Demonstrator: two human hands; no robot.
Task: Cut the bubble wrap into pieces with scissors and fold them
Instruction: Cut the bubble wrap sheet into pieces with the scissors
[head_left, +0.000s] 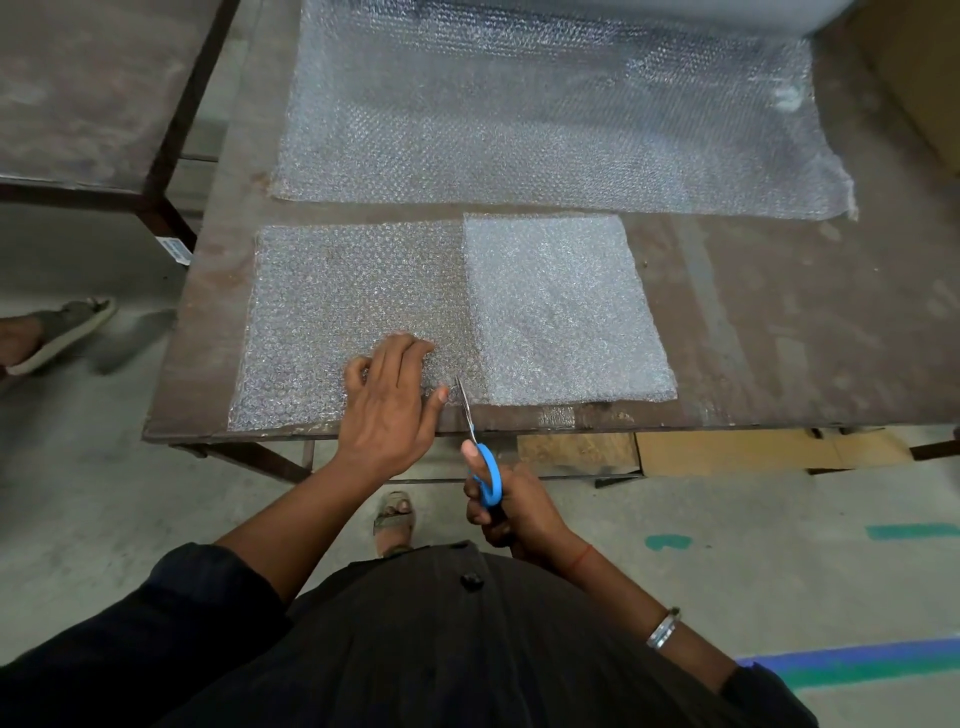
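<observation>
A dark shirt front with a black button (470, 580) fills the bottom of the view, both sleeves pushed up the forearms. The right wrist wears a silver bangle (664, 627) and a red thread. The right hand (511, 512), just off the near edge of the tabletop (779, 322), has its grip closed round the blue handles of the scissors (480, 457), thumb through the upper loop. The blades reach over the near edge and bite into the bubble wrap piece (353, 301), seemingly only a short way in, though the clear film makes the cut line hard to read. The left hand (395, 395) presses flat on this piece just left of the blades, fingers spread and slightly bent, holding nothing.

The piece lies at the near left of the tabletop. Its right part is overlapped by a whiter, doubled-looking folded piece (566, 312) near the middle of the near edge. Toward the far edge lies the wide bubble wrap sheet (545, 119), running up to a roll at the far right corner.

Cardboard (743, 449) sits under the tabletop. A sandalled foot (395, 517) stands on the floor below.
</observation>
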